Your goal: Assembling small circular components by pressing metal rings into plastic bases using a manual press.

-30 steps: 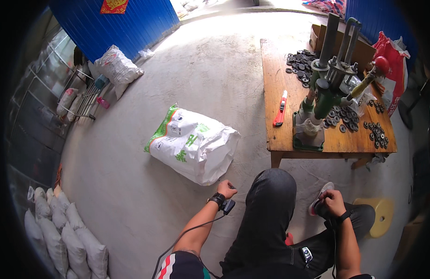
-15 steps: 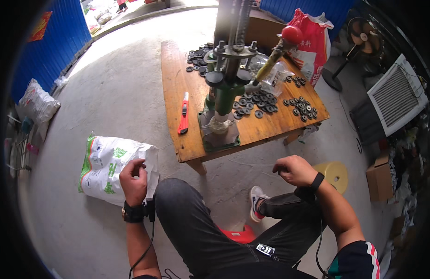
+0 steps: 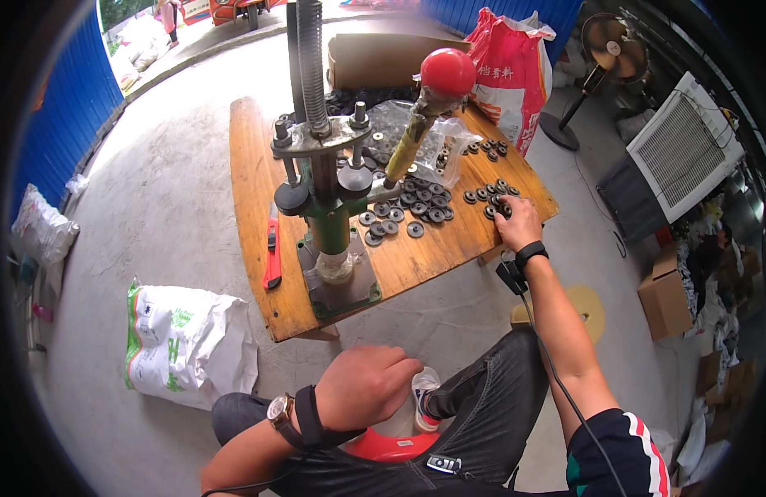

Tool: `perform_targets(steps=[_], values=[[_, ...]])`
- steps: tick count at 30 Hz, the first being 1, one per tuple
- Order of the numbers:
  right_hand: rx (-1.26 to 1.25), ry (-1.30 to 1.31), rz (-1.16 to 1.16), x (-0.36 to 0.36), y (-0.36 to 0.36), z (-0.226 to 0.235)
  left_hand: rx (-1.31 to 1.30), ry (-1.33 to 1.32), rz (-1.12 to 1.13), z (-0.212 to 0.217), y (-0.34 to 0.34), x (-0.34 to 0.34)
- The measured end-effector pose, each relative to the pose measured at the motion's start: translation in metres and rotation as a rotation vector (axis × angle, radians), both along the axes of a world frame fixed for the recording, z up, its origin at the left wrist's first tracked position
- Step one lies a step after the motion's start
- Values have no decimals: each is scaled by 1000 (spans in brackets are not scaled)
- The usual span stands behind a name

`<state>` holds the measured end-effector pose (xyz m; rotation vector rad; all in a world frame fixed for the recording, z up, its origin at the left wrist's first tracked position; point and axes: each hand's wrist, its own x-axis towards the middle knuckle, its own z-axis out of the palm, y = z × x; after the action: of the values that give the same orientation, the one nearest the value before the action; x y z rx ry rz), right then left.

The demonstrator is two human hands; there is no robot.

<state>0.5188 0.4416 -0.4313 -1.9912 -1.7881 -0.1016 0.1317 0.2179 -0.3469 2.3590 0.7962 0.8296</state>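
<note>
My right hand (image 3: 519, 224) reaches to the right side of the wooden table (image 3: 275, 313). Its fingers pinch down at a group of small dark wheels with metal centres (image 3: 482, 194), closing on one at the near edge of the group. Above my lap hovers my left hand (image 3: 366, 389), its fingers curled closed; whatever is inside them, if anything, is hidden. A hand press (image 3: 326, 230) with a green column, a spring and a red-ball lever (image 3: 447, 73) stands at the table's front left. More black wheels (image 3: 428, 199) lie loose to the right of the press.
A red utility knife (image 3: 273, 248) lies left of the press. Clear plastic bags (image 3: 449, 153) and a cardboard box (image 3: 383, 58) are behind it. A white sack (image 3: 192, 344) rests on the floor at left, a red-and-white sack (image 3: 511, 79) behind the table, a fan (image 3: 611, 54) at right.
My right hand has gone from above my knee forward to the wheels on the table. The left hand has swung right, in front of my lap. My view has moved closer to the press.
</note>
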Motion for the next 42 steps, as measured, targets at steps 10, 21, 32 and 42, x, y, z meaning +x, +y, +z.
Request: perform_targets(steps=[10, 21, 32, 42], values=[[-73, 294, 516, -95, -59, 74, -658, -206, 257, -41, 24, 3], [-157, 361, 792, -161, -77, 63, -1300, -904, 241, -52, 29, -5], [78, -57, 606, -145, -33, 6, -1239, -961, 261, -43, 21, -13], [-85, 725, 1204, -170, -149, 95, -1209, -993, 293, -19, 16, -24]])
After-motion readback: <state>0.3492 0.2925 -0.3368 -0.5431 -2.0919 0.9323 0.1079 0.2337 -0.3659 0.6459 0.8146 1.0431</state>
